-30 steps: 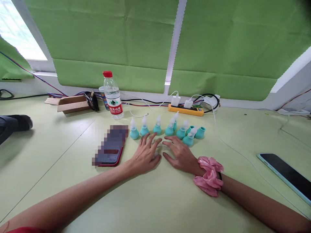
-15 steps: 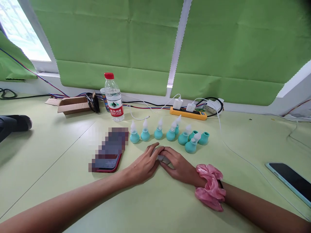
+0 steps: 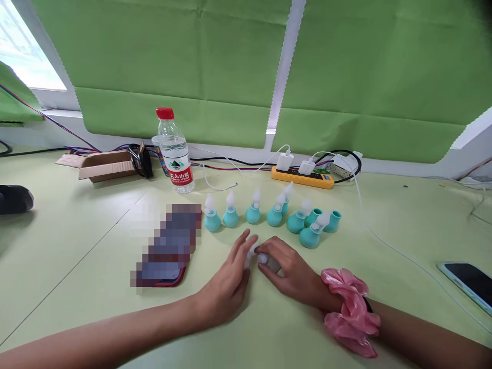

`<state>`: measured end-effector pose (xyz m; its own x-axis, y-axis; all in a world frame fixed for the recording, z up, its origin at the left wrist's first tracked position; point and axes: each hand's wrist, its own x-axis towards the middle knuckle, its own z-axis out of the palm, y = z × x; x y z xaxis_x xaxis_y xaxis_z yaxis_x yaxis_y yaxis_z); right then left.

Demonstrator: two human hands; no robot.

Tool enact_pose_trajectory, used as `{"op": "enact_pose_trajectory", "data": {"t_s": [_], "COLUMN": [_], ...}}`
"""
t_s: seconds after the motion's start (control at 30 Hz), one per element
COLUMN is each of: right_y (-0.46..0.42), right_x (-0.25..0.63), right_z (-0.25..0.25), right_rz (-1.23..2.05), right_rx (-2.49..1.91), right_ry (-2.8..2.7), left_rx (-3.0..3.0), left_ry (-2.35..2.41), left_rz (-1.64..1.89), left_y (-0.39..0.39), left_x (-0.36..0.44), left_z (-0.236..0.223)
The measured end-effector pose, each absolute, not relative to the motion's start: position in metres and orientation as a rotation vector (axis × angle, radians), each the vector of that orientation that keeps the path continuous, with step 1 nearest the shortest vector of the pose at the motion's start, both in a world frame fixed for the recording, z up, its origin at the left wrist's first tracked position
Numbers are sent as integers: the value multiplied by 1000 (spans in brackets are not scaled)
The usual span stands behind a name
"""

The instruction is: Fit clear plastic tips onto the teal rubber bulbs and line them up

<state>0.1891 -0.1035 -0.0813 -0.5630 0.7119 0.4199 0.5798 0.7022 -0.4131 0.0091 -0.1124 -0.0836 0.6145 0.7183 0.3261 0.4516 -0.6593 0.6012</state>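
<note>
My left hand [image 3: 229, 281] and my right hand [image 3: 292, 271] meet on the pale green table [image 3: 77, 246], fingertips touching. Between them are small translucent white nozzle tips [image 3: 251, 254]. My right fingers curl and pinch one tip; my left fingers and thumb close around the tips from the other side. Just beyond the hands stands a row of several teal rubber bulbs [image 3: 253, 214] with white tips. Two teal bulbs without tips [image 3: 333, 221] stand at the row's right end. A pink scrunchie [image 3: 349, 312] sits on my right wrist.
A red-cased phone [image 3: 167, 246] lies left of my hands. Behind it stand a water bottle [image 3: 175, 154], a cardboard box [image 3: 102, 165] and a yellow power strip [image 3: 302, 178] with chargers and cables. Another phone [image 3: 471, 282] lies at the right edge, a black object [image 3: 13, 199] at the far left.
Both hands went from lying flat and spread near the bulbs to drawn back toward me and closed together around the small white tips. The view shifted slightly.
</note>
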Motion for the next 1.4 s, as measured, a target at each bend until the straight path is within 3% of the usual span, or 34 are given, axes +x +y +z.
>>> {"op": "enact_pose_trajectory", "data": {"t_s": [0.33,0.63,1.03,1.23,1.4], "right_y": [-100,-97,-100,-96,-96], "right_x": [191,194,194,195,196], "right_z": [-81,-83,-80,-84,-85], "right_rz": [260,330,314,176,228], "right_rx": [-1120,-955,-1059,-1344,-1267], "right_ry": [-2203,-2214,-2144,-2120,-2121], "left_rx": [2169,1787,2128,2173,2289], "left_ry": [926,1067,1170,1247,1207], "left_rz": [852,904,657,651,663], "left_y": [-108,-105,-111,-111,-109], "left_x": [9,14,16,14,13], "left_z": [-84,-75,-69,-75,-77]}}
